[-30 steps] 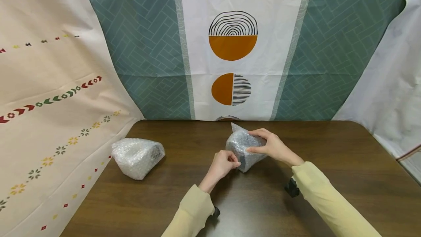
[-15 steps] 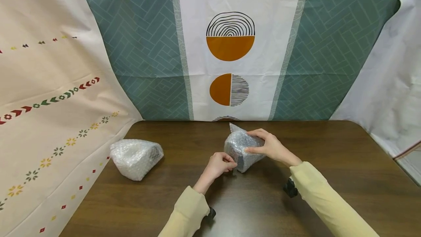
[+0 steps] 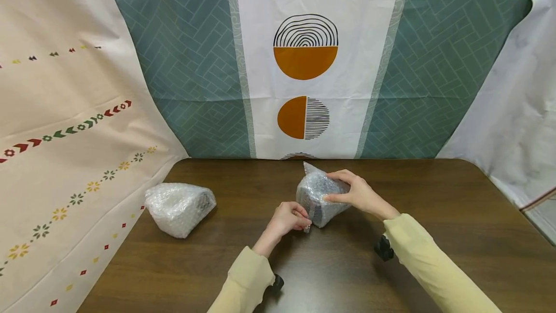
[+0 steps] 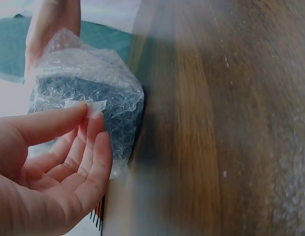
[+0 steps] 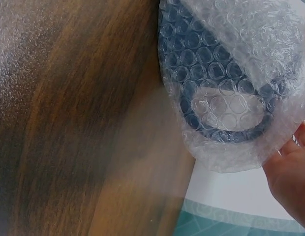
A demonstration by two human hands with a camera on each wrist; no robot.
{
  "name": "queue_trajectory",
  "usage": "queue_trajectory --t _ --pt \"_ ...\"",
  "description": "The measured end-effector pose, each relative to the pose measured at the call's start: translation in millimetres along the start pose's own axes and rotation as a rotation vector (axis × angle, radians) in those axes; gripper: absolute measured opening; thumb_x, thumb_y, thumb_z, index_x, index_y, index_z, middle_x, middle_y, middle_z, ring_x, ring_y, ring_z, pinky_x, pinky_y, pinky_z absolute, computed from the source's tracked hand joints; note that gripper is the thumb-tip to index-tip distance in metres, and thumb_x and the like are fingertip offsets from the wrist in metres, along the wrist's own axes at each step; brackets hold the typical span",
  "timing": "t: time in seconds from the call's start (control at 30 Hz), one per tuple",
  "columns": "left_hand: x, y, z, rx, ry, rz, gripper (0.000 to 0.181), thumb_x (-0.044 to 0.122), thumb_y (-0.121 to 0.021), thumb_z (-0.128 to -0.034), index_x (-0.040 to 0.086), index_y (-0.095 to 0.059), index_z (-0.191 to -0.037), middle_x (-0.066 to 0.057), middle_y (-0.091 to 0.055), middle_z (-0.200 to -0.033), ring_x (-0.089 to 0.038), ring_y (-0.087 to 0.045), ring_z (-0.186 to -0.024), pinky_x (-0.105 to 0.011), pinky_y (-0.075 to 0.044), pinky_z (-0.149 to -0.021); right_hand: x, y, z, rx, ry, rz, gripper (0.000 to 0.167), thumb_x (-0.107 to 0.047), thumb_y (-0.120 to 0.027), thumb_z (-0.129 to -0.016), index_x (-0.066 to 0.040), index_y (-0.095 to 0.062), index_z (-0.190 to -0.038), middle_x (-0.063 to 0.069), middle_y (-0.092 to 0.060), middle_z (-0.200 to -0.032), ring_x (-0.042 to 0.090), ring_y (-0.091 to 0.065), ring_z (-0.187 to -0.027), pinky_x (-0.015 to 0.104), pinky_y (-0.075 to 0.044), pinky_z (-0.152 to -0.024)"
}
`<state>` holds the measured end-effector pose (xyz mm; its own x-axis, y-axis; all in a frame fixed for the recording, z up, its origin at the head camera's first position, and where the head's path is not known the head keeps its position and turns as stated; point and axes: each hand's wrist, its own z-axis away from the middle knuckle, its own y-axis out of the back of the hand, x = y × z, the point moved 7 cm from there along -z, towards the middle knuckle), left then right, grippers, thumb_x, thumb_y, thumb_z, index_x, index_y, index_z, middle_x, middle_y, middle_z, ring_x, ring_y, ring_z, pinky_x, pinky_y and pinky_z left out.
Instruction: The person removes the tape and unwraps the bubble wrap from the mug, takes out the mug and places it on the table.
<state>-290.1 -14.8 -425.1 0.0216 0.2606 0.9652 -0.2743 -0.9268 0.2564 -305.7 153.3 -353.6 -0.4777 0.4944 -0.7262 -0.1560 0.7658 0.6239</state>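
Note:
A bubble-wrapped bundle (image 3: 316, 188) stands on the wooden table before me. Through its wrap, the right wrist view shows a dark blue item (image 5: 194, 69) with a rounded loop at one end; its kind is not clear. My right hand (image 3: 364, 196) grips the bundle from above and the right, thumb and fingers spread over the wrap. At the bundle's near left end, my left hand (image 3: 287, 218) pinches a short strip of clear tape (image 4: 96, 106) between thumb and forefinger. Whether the strip still sticks to the wrap I cannot tell.
Another bubble-wrapped bundle (image 3: 177, 210) lies at the left side of the brown table (image 3: 195, 269). Behind the table hangs a patterned cloth (image 3: 195, 62), with pale cloths at both sides.
My left hand has drawn slightly left and toward me, and a strip of tape now shows at its fingertips. The right hand keeps its grip on the bundle.

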Motion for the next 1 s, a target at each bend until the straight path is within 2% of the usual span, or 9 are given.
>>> queue_trajectory --t 0.17,0.3,0.47,0.7,1.0 --pt "0.1 1.4 0.9 -0.004 -0.013 -0.044 0.008 -0.003 -0.071 -0.0717 -0.006 -0.063 -0.072 -0.004 -0.057 -0.058 -0.013 -0.056 -0.050 -0.032 -0.052 -0.053 16 -2 -1.5 -0.001 0.001 0.010 0.062 -0.030 -0.077 -0.072 -0.002 -0.054 -0.123 0.011 -0.051 -0.118 0.026 -0.044 -0.110 0.045 -0.034 -0.091" --pt "0.0 4.3 2.2 -0.010 -0.001 -0.083 0.009 0.001 -0.071 -0.0731 -0.005 -0.065 -0.072 0.000 -0.054 -0.055 -0.010 -0.051 -0.046 -0.027 -0.048 -0.049 18 -2 -1.8 -0.002 0.007 0.007 0.064 -0.035 -0.077 -0.071 -0.005 -0.055 -0.122 0.010 -0.051 -0.118 0.024 -0.045 -0.109 0.045 -0.035 -0.090" --pt "1.9 9.7 3.9 -0.033 0.009 -0.125 0.011 0.007 -0.071 -0.0741 -0.003 -0.065 -0.073 -0.001 -0.053 -0.055 -0.009 -0.047 -0.046 -0.026 -0.044 -0.046 16 -1 -1.7 -0.002 0.013 0.014 0.064 -0.037 -0.077 -0.071 -0.005 -0.055 -0.122 0.012 -0.051 -0.118 0.025 -0.045 -0.109 0.045 -0.036 -0.090" --pt "4.6 14.4 4.8 -0.068 -0.003 -0.059 0.012 0.007 -0.070 -0.0749 -0.004 -0.065 -0.076 -0.001 -0.056 -0.060 -0.012 -0.051 -0.053 -0.031 -0.048 -0.052 18 -1 -2.4 -0.004 0.005 0.008 0.064 -0.039 -0.076 -0.071 -0.007 -0.056 -0.122 0.012 -0.051 -0.118 0.022 -0.045 -0.109 0.042 -0.035 -0.090" --pt "19.6 19.2 6.2 -0.096 -0.007 0.047 0.009 0.006 -0.064 -0.0806 -0.002 -0.061 -0.077 -0.007 -0.056 -0.064 -0.013 -0.048 -0.055 -0.037 -0.045 -0.060 18 -1 -2.3 -0.007 0.011 0.005 0.064 -0.037 -0.076 -0.071 -0.005 -0.055 -0.122 0.010 -0.051 -0.118 0.025 -0.045 -0.109 0.044 -0.036 -0.090"
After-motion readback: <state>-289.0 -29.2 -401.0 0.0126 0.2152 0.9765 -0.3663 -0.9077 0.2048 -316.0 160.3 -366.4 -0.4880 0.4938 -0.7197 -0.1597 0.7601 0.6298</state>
